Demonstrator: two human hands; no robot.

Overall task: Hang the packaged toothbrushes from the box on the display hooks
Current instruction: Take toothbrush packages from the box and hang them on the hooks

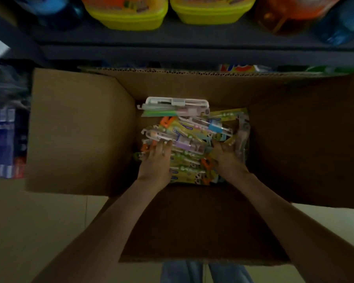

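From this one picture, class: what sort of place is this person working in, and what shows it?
Probably a shop aisle during restocking. The shelf holds matching yellow tubs and bottles, and an open box on the floor holds a pile of packaged toothbrushes.

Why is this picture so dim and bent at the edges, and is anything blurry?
Head view: the light is low, so the cardboard box walls look murky; the wide lens slightly bows the shelf edge; the yellow tubs at top are smeared by blur; the toothbrush packs in the centre look sharpest.
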